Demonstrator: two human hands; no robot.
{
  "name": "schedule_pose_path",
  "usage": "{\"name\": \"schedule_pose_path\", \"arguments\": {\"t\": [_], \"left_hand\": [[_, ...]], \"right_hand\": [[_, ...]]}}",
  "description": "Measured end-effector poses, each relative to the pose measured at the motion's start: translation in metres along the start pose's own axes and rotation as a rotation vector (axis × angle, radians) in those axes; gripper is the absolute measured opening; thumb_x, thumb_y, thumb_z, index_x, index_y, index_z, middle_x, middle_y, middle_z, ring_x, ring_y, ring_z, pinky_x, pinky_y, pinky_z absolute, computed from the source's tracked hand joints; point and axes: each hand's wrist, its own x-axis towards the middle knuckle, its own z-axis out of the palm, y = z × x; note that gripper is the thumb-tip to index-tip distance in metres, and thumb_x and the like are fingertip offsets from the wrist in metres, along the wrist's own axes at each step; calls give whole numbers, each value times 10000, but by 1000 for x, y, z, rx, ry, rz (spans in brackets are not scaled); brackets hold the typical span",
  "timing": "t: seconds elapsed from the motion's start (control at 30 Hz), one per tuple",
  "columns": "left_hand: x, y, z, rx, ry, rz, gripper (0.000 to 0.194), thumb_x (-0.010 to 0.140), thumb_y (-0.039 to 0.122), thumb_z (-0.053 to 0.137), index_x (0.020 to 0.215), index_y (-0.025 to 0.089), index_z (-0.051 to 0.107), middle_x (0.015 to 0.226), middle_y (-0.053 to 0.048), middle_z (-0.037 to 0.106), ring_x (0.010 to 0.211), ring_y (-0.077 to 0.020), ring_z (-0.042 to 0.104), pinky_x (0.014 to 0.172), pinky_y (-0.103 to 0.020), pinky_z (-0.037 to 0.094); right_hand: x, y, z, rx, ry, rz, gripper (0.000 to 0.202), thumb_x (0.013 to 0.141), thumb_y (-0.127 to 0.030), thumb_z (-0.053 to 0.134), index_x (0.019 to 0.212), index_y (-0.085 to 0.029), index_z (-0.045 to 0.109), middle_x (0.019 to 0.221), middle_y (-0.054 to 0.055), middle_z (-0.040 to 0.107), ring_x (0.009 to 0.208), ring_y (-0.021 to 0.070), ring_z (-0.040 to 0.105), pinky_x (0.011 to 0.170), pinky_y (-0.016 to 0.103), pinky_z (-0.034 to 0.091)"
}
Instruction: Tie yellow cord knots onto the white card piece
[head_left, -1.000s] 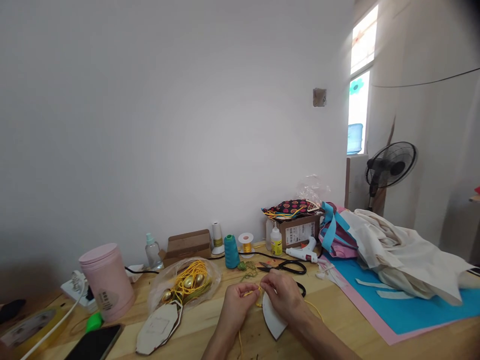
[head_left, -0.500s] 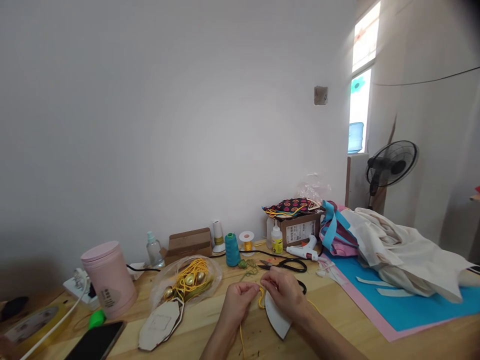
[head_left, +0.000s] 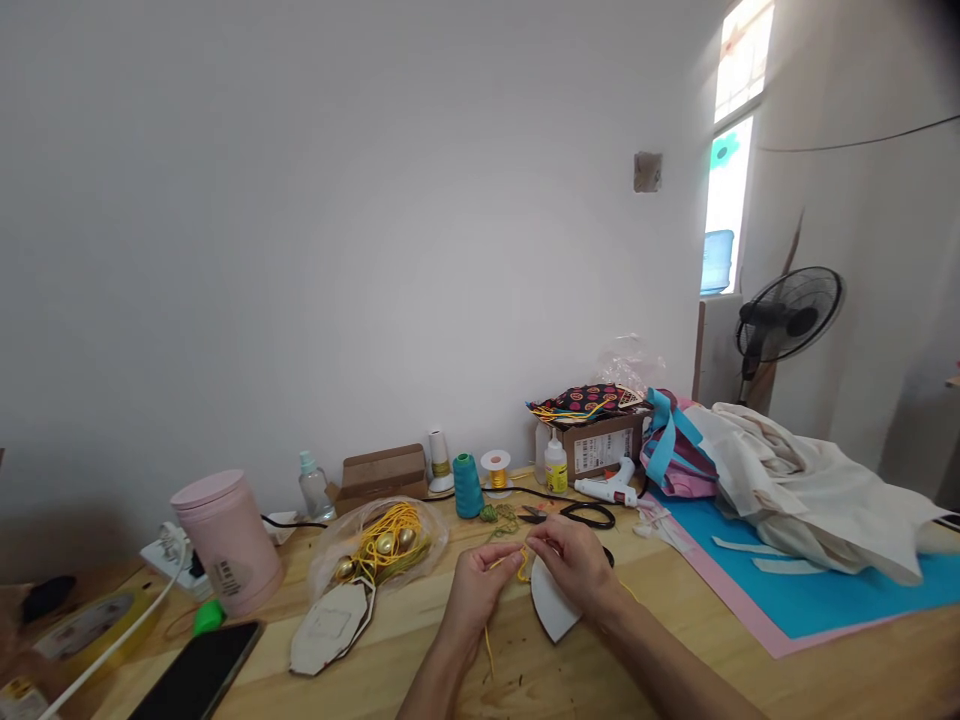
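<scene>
Yellow cord (head_left: 523,572) runs between my two hands over the front middle of the table. The fingertips of my left hand (head_left: 480,580) pinch it, and a loose end hangs below that hand. Close beside, my right hand (head_left: 574,560) pinches the same cord; a stretch of it shows again past the right wrist. Under my right hand lies a white curved piece with a dark edge (head_left: 553,605), partly covered. Just behind the hands rest black-handled scissors (head_left: 589,515), and a second black handle loop is half hidden by the right hand.
A teal thread cone (head_left: 468,487), glue bottle (head_left: 556,466) and white glue gun (head_left: 611,485) stand behind. Left are a bag of yellow cords (head_left: 394,530), white board shapes (head_left: 330,625), a pink canister (head_left: 229,540) and a phone (head_left: 199,670). Cream fabric (head_left: 810,480) lies right.
The camera view has shifted slightly, so things sit a little higher and further right. Both hands keep their pinch on the yellow cord, with small finger movement.
</scene>
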Motion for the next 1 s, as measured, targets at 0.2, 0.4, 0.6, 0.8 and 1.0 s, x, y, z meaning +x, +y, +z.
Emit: {"name": "schedule_pose_path", "arguments": {"t": [0.2,0.4,0.6,0.8,1.0], "left_hand": [[1,-3,0,-25,-25,31,227,526,291,659,665,111,663,675,-57,668,629,-159,570,617,-239,417],[-2,2,2,-43,-65,10,179,564,273,636,652,120,659,632,-31,656,576,-136,550,556,-211,399],[-3,2,2,3,-54,-3,177,551,273,641,626,115,663,607,-36,655,563,-146,549,542,-221,400],[1,-2,-3,-37,26,-45,201,521,286,660,625,115,655,582,-28,657,533,-140,554,543,-226,408],[3,-4,-5,-69,69,-76,203,499,280,674,620,119,648,535,-7,652,512,-130,556,524,-209,397]], "right_hand": [[-1,0,1,7,0,-2,196,772,-248,407,705,-183,579,619,6,535,581,109,477,528,199,315],[-3,-3,1,-22,17,20,182,760,-237,415,702,-183,579,635,11,550,597,114,486,540,199,313],[-4,-5,3,-29,7,60,197,755,-237,407,692,-187,587,653,13,575,611,119,504,539,204,313],[3,12,-12,-24,63,133,218,750,-301,413,717,-206,606,679,16,597,610,137,518,535,215,334],[9,41,-51,-80,660,364,320,729,-408,398,727,-158,598,668,51,571,676,184,500,618,285,358]]}}
